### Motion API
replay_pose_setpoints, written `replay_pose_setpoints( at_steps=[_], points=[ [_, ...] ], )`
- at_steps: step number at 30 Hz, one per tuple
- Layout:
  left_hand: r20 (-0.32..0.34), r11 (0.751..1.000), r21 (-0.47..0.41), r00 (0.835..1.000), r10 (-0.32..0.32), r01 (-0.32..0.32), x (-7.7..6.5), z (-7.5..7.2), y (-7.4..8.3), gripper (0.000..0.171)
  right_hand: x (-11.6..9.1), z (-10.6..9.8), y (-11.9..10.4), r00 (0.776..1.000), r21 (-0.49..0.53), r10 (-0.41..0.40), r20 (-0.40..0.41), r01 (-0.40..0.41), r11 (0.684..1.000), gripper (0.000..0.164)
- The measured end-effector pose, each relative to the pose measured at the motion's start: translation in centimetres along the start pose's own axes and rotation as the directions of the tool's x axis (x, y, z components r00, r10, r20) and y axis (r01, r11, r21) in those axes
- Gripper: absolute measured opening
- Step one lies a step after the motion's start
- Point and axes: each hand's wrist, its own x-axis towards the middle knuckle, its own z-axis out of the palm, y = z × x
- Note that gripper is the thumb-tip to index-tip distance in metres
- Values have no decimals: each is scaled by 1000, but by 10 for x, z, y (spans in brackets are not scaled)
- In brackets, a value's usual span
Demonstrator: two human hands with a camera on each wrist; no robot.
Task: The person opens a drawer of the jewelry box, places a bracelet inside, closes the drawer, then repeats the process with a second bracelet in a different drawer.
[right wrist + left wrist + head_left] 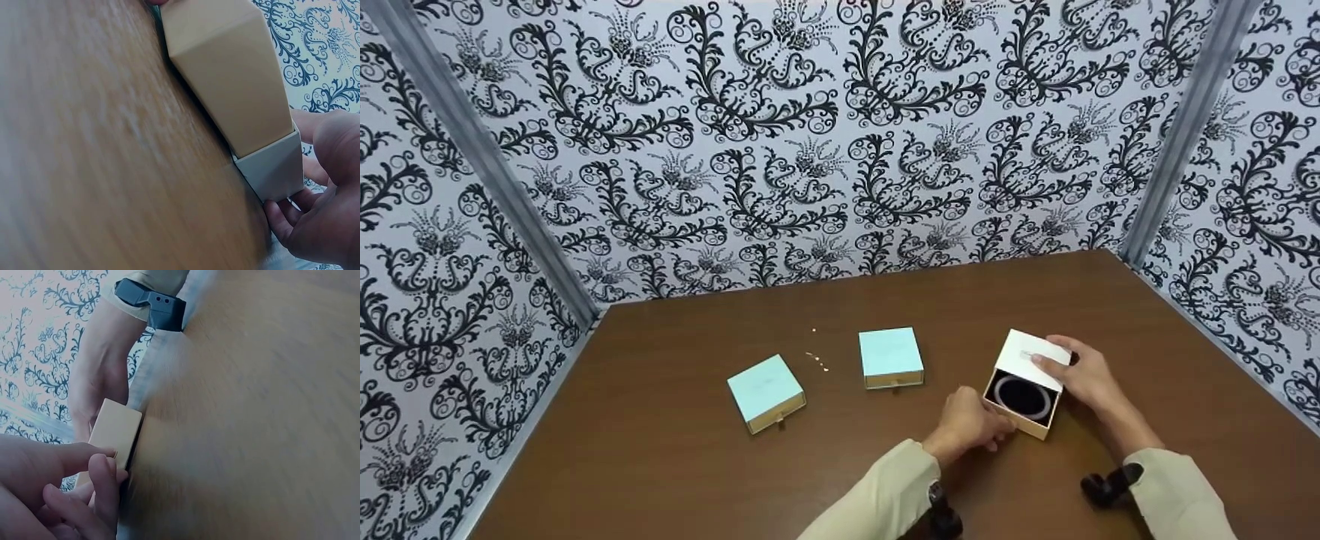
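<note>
Toward the right of the table, in the head view, is a drawer box with a white sleeve (1024, 352) and a tan drawer (1030, 425) pulled well out. Inside the drawer, on black lining, lies a pale bangle (999, 394). My left hand (966, 421) pinches the small tab on the drawer's front (115, 427), thumb and finger meeting there in the left wrist view. Gripping the sleeve (275, 166) at its far end, my right hand (1086, 375) has its thumb on top and fingers around the side.
Two closed mint-green drawer boxes stand on the brown table (660, 465): one left (766, 388), one near the middle (891, 351). Small bright specks (817, 361) lie between them. Patterned wall panels (810, 150) enclose the table's back and sides.
</note>
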Motion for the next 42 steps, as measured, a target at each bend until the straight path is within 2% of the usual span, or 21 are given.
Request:
replay_pose_setpoints(
  at_steps=[6,10,22,29,35,42],
  points=[
    [-13,988,-150,999,-48,46,-1,5,-2,22,-1,1,0,1000,4,-1,3,1,1000,67],
    [-23,977,-204,997,-72,66,-3,8,-1,23,-1,0,0,1000,10,1,-2,-1,1000,67],
    [-56,973,-213,993,-100,86,-3,13,2,26,0,-1,0,1000,-12,9,-2,-9,1000,67],
    [-50,977,-196,995,-91,80,-1,15,1,28,0,-3,0,999,0,33,27,-33,999,72],
    [-46,976,-194,993,-110,99,1,18,2,29,-1,-2,0,998,5,53,32,-53,999,72],
    [-75,973,-212,991,-111,93,6,21,3,29,0,-3,-1,999,4,36,27,-36,999,71]
  ],
)
